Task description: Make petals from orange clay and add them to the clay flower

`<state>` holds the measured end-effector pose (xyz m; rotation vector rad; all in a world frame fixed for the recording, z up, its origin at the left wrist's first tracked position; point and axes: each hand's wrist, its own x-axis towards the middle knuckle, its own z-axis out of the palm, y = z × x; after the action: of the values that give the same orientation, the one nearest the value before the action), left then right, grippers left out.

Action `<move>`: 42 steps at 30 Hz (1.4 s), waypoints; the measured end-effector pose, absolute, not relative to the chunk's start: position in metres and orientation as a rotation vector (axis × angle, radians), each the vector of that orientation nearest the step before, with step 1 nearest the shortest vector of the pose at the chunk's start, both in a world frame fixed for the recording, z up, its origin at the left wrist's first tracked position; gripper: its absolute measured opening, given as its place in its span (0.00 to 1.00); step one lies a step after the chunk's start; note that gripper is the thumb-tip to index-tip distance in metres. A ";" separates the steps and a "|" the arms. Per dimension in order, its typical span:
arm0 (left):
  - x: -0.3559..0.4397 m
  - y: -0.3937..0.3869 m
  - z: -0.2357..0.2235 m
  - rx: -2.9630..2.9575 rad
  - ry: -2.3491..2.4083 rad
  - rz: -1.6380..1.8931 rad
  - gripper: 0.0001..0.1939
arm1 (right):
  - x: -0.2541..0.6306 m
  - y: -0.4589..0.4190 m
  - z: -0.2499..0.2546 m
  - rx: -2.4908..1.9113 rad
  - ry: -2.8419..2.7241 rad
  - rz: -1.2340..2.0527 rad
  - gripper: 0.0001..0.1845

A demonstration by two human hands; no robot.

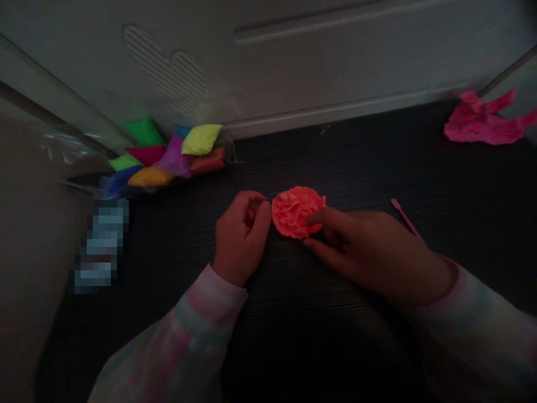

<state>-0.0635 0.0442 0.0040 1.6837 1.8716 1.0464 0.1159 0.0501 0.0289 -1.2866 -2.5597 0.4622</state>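
A round, coral-coloured piece of modelling clay point(293, 210) with a ruffled, petal-like surface lies on the dark table. At its right side is my right hand point(369, 249), with the index fingertip on top of the clay and the thumb at its lower edge, closed on that rim. My left hand point(241, 238) rests by the left edge, its fingers curled and its thumb tip against or just beside the clay. Whether anything sits inside those curled fingers is hidden. Behind my right hand lies a thin pink modelling tool point(405, 217), partly covered by the hand.
A clear bag of colourful clay packets point(168, 157) lies at the back left. Nearer stands a blurred-out pale item point(103, 240). Crumpled pink material point(482, 123) sits in the back right corner. A light panel point(335, 73) with raised shapes borders the dark table point(293, 336).
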 end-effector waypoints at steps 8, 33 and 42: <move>-0.064 0.044 0.002 1.992 1.871 0.905 0.10 | 0.112 0.049 0.028 -1.258 -2.584 0.401 0.10; -0.063 0.042 0.005 2.032 1.761 0.921 0.11 | 0.116 0.057 0.037 -1.372 -2.335 0.667 0.07; -0.064 0.038 0.009 2.286 1.652 1.074 0.05 | 0.117 0.058 0.035 -1.187 -2.247 0.432 0.06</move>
<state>-0.0642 0.0383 0.0086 2.2865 1.6519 1.0735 0.1167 0.0584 0.0347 -1.1874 -2.2468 0.4321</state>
